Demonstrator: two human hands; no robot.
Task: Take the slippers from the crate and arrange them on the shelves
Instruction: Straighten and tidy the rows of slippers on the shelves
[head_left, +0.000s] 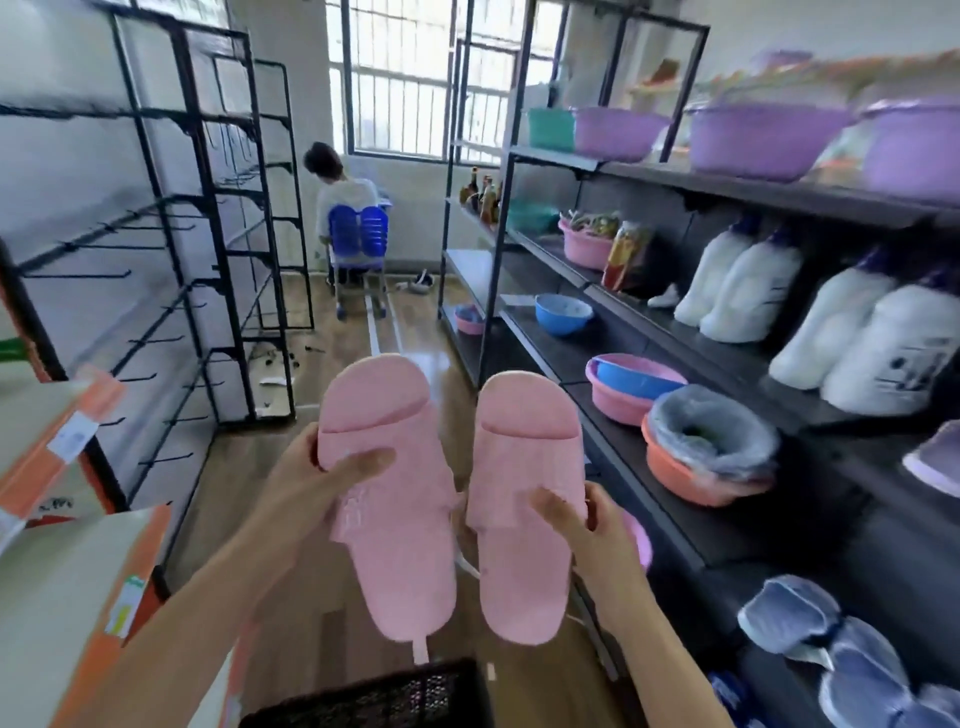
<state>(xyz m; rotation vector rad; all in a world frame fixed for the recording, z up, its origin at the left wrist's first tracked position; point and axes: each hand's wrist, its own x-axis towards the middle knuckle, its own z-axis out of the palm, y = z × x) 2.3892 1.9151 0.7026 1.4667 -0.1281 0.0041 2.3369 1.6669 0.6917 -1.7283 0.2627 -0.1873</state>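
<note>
Above the black crate (374, 696), I hold two pink slippers.
Left hand (317, 483) grips the left slipper (384, 499); right hand (576, 519) grips the right slipper (524, 499).

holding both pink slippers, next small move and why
Probably swing both right toward the shelves: the left grip holds the left pink slipper, the right grip the right pink slipper, both clear of the black crate, and blue slippers already lie shelved there.

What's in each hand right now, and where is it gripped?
The left hand holds the left pink slipper, the right hand the right pink slipper; each is gripped mid-length, just behind the strap, thumb across the insole.
</note>
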